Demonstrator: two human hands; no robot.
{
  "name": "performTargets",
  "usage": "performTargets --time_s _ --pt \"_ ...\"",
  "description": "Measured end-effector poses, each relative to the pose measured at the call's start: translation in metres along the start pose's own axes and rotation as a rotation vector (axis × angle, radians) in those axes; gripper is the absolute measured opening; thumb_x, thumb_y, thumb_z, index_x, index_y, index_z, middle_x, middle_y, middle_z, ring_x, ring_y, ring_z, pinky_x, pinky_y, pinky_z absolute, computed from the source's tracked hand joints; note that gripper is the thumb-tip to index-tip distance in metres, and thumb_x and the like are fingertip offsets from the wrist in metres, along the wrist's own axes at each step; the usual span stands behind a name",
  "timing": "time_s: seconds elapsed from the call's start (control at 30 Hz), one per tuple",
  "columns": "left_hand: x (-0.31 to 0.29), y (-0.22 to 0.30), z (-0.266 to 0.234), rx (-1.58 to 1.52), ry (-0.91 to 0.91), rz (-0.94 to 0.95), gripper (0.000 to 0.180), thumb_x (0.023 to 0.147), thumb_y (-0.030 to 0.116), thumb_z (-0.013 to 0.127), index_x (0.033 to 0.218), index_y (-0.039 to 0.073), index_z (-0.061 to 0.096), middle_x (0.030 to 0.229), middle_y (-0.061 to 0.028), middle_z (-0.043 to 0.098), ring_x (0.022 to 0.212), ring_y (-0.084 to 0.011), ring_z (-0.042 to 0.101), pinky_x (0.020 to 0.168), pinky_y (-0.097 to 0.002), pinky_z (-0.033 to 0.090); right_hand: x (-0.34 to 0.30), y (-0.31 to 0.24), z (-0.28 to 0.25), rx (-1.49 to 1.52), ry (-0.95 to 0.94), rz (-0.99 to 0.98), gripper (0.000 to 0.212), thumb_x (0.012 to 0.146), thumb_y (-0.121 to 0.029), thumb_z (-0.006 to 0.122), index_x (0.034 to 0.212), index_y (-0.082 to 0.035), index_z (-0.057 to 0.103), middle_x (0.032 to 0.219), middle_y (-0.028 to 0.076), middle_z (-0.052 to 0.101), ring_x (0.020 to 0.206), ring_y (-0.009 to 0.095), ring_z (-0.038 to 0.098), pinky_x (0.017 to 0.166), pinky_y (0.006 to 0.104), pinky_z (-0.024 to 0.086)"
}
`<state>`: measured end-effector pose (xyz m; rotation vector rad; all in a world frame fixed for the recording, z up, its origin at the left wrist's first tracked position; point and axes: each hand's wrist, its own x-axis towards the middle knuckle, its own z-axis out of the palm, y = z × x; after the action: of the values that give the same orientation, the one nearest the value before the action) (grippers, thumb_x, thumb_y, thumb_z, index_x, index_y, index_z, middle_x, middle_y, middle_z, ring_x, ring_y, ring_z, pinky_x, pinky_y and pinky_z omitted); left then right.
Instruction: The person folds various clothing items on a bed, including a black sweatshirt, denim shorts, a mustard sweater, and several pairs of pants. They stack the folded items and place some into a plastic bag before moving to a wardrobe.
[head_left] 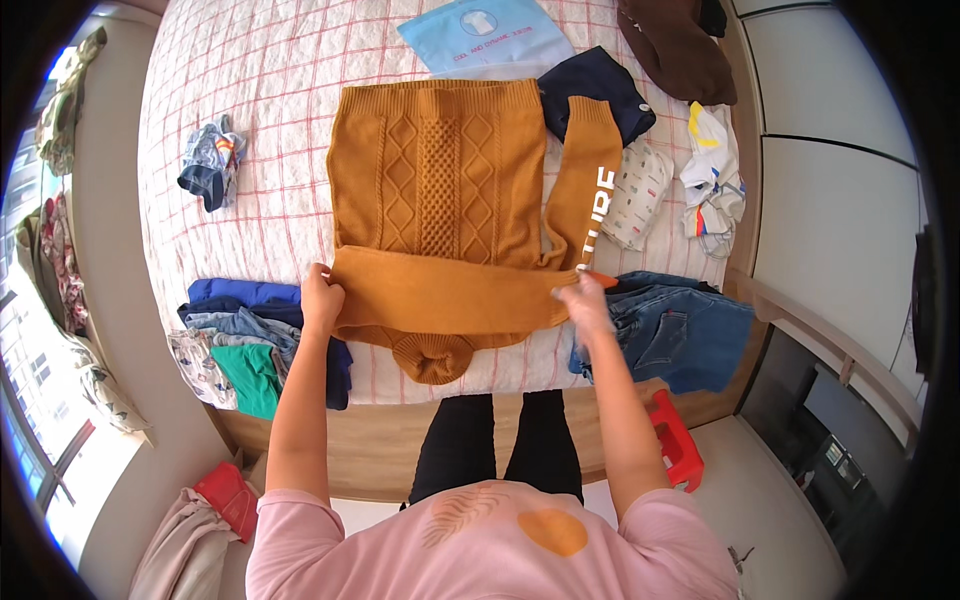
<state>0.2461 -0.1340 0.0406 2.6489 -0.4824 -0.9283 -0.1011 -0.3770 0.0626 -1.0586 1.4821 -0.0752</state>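
Note:
A mustard-brown cable-knit turtleneck sweater lies on the bed, its ribbed hem away from me and its rolled collar toward me. One sleeve crosses the body below the cable pattern. The other sleeve, with white lettering, stretches away from me along the right side. My left hand is closed on the left fold of the crossing sleeve. Slightly blurred, my right hand grips the knit at that sleeve's right end, where the two sleeves meet.
Folded clothes are stacked at near left, blue jeans at near right. Small patterned shorts lie far left. Beyond the sweater are a light-blue bag, a navy garment, pale printed clothing and a dark-brown garment.

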Motion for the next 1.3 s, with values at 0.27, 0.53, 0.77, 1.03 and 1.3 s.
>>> performTargets --time_s 0.27,0.53,0.77,1.03,1.3 --pt "-0.044 0.022 0.034 0.395 0.047 0.72 0.029 0.069 0.006 0.057 0.097 0.005 0.053 0.095 -0.0118 0.05 0.093 -0.0309 0.048 0.079 -0.0404 0.038 0.008 0.039 0.011 -0.685 0.361 -0.39 0.024 0.071 -0.009 0.059 0.093 0.0 0.054 0.084 0.02 0.061 0.075 0.037 0.059 0.07 0.0404 0.047" --pt "-0.088 0.102 0.096 0.087 -0.236 0.992 0.037 0.071 0.006 0.055 0.108 0.01 0.053 0.097 -0.013 0.049 0.092 -0.0308 0.048 0.077 -0.0398 0.04 0.113 -0.062 -0.048 -0.206 0.209 -0.168 0.042 0.066 -0.026 0.074 0.094 0.001 0.057 0.081 0.01 0.063 0.07 0.02 0.059 0.068 0.0316 0.047" --pt "-0.101 0.137 0.15 0.328 -0.401 0.8 0.058 0.072 0.012 0.062 0.126 0.025 0.047 0.118 -0.0106 0.041 0.105 -0.0282 0.044 0.087 -0.0406 0.036 0.016 -0.085 -0.08 0.253 0.416 -0.197 0.027 0.08 -0.019 0.063 0.098 0.002 0.059 0.077 0.003 0.057 0.067 0.01 0.053 0.06 0.0252 0.043" --pt "-0.061 0.088 0.061 -1.404 -0.794 -0.281 0.048 0.094 0.041 0.038 0.127 0.006 0.038 0.11 -0.0139 0.054 0.101 -0.0259 0.054 0.091 -0.0384 0.043 -0.067 -0.071 0.018 -0.658 0.444 -0.911 0.024 0.078 -0.008 0.062 0.101 -0.005 0.06 0.074 0.008 0.052 0.07 0.024 0.047 0.066 0.0368 0.038" --pt "-0.037 0.011 0.034 -1.304 -0.547 -0.445 0.047 0.089 0.034 0.051 0.127 0.011 0.039 0.119 -0.0104 0.052 0.108 -0.0262 0.051 0.093 -0.0432 0.04 -0.065 0.032 0.158 -0.951 -0.364 -0.777 0.037 0.075 -0.006 0.053 0.111 -0.013 0.057 0.082 0.012 0.057 0.079 0.031 0.056 0.069 0.041 0.045"
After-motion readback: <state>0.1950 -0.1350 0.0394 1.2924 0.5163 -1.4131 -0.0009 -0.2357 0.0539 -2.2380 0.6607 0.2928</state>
